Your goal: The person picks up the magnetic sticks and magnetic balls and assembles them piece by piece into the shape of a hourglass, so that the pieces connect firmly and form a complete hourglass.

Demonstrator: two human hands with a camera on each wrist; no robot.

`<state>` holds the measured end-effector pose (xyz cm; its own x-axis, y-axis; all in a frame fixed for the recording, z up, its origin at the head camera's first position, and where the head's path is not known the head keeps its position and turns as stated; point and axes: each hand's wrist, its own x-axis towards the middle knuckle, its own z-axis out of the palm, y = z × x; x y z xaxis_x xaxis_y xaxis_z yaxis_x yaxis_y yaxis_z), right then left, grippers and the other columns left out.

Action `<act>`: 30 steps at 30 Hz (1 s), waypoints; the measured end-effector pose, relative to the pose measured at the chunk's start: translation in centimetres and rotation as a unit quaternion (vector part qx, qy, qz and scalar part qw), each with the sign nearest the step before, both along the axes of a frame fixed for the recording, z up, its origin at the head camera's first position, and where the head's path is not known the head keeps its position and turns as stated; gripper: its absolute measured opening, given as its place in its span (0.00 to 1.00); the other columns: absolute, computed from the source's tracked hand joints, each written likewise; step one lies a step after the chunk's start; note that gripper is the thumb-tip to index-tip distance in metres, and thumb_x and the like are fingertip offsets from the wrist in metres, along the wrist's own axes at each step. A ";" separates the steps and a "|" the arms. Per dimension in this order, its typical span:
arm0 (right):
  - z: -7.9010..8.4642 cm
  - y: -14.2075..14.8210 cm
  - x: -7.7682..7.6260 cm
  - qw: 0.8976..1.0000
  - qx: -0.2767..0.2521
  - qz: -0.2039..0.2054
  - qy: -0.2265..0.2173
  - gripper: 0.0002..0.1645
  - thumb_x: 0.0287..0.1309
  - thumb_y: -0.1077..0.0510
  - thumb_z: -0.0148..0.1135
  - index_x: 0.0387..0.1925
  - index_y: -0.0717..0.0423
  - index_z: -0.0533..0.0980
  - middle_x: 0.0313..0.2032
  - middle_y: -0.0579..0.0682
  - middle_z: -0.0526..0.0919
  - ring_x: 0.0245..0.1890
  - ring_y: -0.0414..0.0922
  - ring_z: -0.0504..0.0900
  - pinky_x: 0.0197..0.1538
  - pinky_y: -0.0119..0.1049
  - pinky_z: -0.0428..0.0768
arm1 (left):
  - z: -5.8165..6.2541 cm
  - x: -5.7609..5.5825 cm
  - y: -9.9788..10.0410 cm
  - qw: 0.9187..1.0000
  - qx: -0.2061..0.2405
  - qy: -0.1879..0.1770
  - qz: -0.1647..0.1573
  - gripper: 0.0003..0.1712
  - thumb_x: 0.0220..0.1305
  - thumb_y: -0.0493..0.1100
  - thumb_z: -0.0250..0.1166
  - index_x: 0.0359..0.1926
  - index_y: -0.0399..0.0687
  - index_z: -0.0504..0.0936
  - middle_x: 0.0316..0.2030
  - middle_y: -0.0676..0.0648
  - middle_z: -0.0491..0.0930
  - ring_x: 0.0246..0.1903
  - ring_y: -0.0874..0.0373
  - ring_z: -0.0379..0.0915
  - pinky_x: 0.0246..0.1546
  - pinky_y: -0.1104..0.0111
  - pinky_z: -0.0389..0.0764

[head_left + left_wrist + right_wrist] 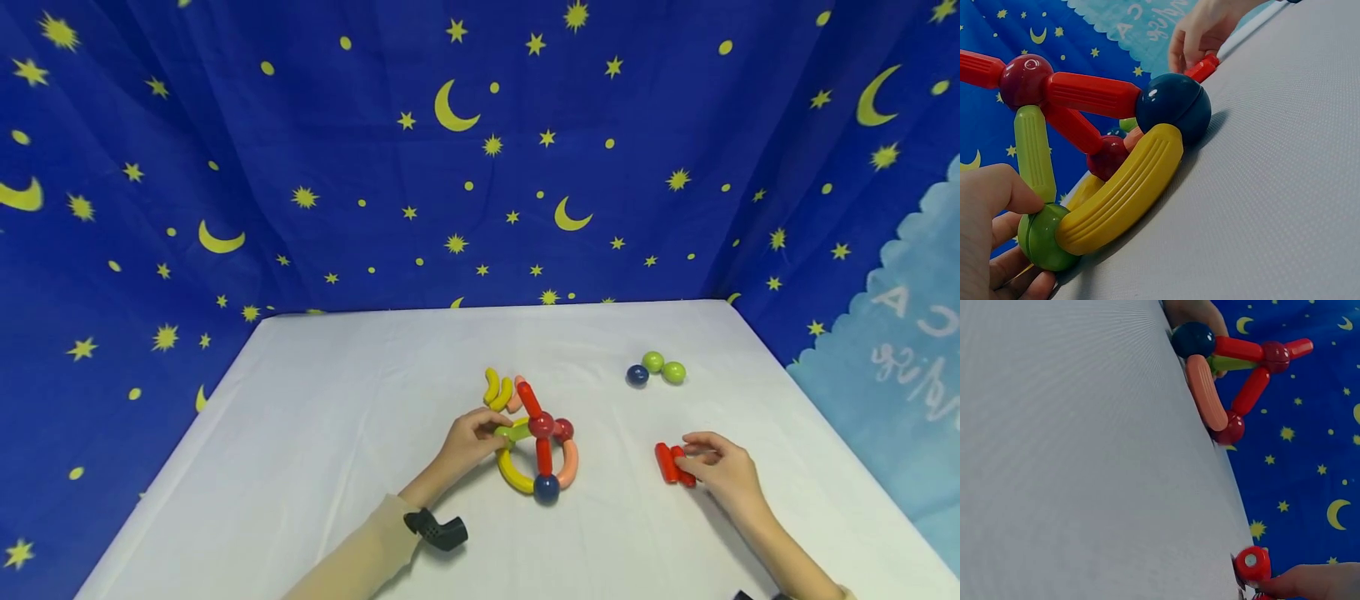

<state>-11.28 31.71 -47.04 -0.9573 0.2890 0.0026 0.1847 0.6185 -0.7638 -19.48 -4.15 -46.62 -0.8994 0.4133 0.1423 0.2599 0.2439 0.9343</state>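
On the white table stands a frame of toy sticks and balls. Its base joins a green ball [1047, 237], a dark blue ball [547, 488] and a red ball [1230, 429] with curved yellow [1125, 197] and pink sticks [1205, 394]. Straight red and green sticks rise to an upper red ball [542, 424], from which another red stick [528, 400] points up. My left hand [467, 443] holds the green ball between thumb and fingers. At the right, my right hand [722, 468] pinches one red stick [684, 468]; a second red stick [665, 462] lies beside it.
Behind the frame lie two curved yellow sticks [491, 387] and some pink sticks [515, 402]. Two green balls [674, 372] and a blue ball [637, 376] rest at the back right. A blue starry curtain [375, 167] hangs behind the table.
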 end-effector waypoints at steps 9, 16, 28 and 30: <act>0.1 -0.2 -0.5 0.999 0.027 0.018 0.028 0.22 0.49 0.64 0.66 0.48 0.69 0.75 0.35 0.63 0.84 0.23 0.27 0.73 0.23 0.28 0.77 | -2.2 -0.9 0.1 1.000 0.010 0.004 0.009 0.13 0.52 0.30 0.65 0.42 0.33 0.83 0.41 0.35 0.81 0.37 0.61 0.74 0.34 0.78 0.75; 2.6 -1.5 -2.0 0.993 -0.025 0.029 0.110 0.21 0.51 0.67 0.65 0.48 0.70 0.75 0.32 0.44 0.83 0.27 0.23 0.74 0.29 0.22 0.77 | -3.1 -1.5 0.1 1.000 0.001 0.000 0.011 0.12 0.52 0.34 0.66 0.41 0.42 0.84 0.41 0.42 0.82 0.35 0.64 0.73 0.36 0.78 0.76; 6.6 -9.1 -5.2 0.968 -0.182 0.102 0.139 0.21 0.54 0.66 0.64 0.50 0.66 0.73 0.36 0.26 0.78 0.35 0.29 0.78 0.38 0.23 0.80 | 0.7 0.4 -0.2 1.000 -0.014 -0.002 -0.001 0.13 0.55 0.32 0.64 0.43 0.34 0.82 0.43 0.36 0.81 0.39 0.58 0.73 0.38 0.78 0.74; 6.8 -10.3 -5.5 0.963 -0.197 0.117 0.142 0.21 0.54 0.67 0.63 0.50 0.67 0.73 0.37 0.29 0.78 0.37 0.30 0.78 0.40 0.24 0.80 | 0.7 0.4 -0.3 1.000 -0.011 -0.003 -0.004 0.13 0.55 0.32 0.64 0.43 0.34 0.82 0.43 0.36 0.81 0.39 0.57 0.73 0.38 0.78 0.75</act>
